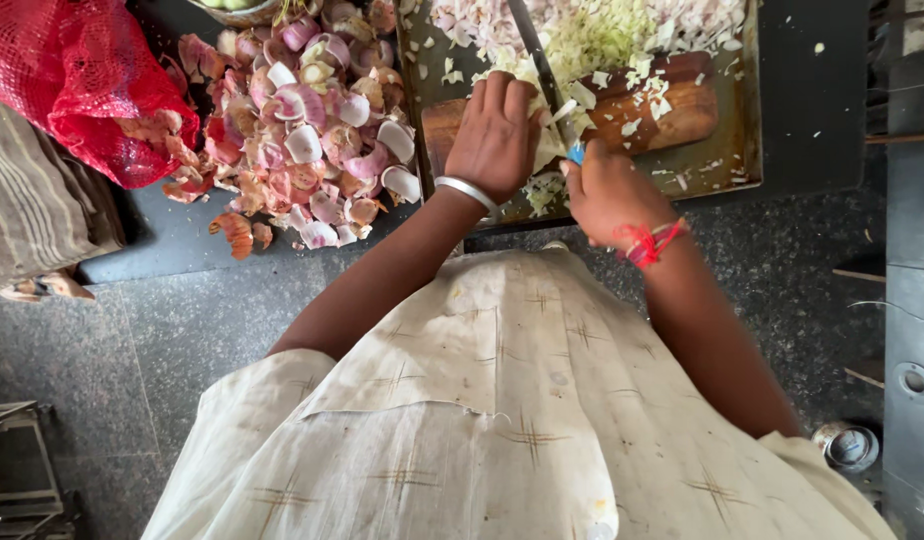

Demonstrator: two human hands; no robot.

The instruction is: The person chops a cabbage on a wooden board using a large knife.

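Observation:
My left hand (497, 130) presses down on a pale wedge of cabbage (547, 145) on a brown wooden cutting board (672, 110). A silver bangle circles that wrist. My right hand (607, 190) grips the blue handle of a long knife (537, 60), whose blade runs up past my left fingers. A red thread is tied around the right wrist. Chopped cabbage and onion (602, 35) is heaped at the far side of the metal tray (747, 150) that holds the board.
A heap of pink onion peels (302, 130) lies left of the tray on the dark counter (812, 90). A red mesh sack (72, 80) sits far left beside striped cloth (32, 200). A small metal cup (848, 447) stands on the stone floor at lower right.

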